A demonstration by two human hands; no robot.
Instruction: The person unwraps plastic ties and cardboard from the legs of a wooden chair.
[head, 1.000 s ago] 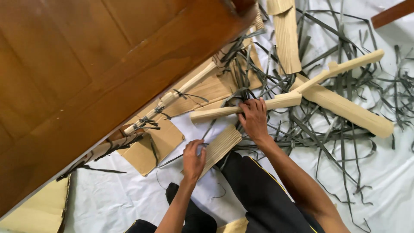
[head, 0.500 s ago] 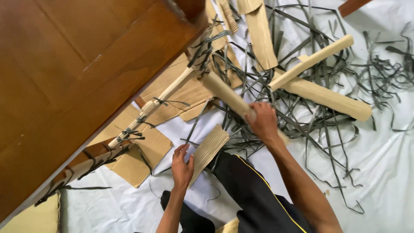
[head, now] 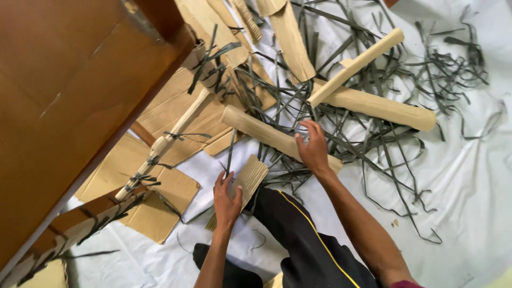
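My right hand (head: 313, 148) grips a rolled cardboard tube (head: 256, 128) that lies slanted from upper left to lower right over dark strips. My left hand (head: 226, 200) holds a small corrugated cardboard piece (head: 249, 178) against the white sheet near my knee. Two more cardboard tubes lie beyond: a thin one (head: 356, 65) and a thick one (head: 381, 109), touching at their left ends.
A brown wooden table (head: 64, 106) fills the upper left. Flat cardboard sheets (head: 160, 213) and a thin stick wrapped with dark strips (head: 160, 144) lie beneath its edge. Several dark strips (head: 405, 85) are scattered over the white sheet (head: 469, 186). My dark trouser leg (head: 298, 240) is below.
My right hand has swung the tube from pointing right to slanting up-left, apart from the other two tubes. My left hand stays on the corrugated piece. The view has moved closer.
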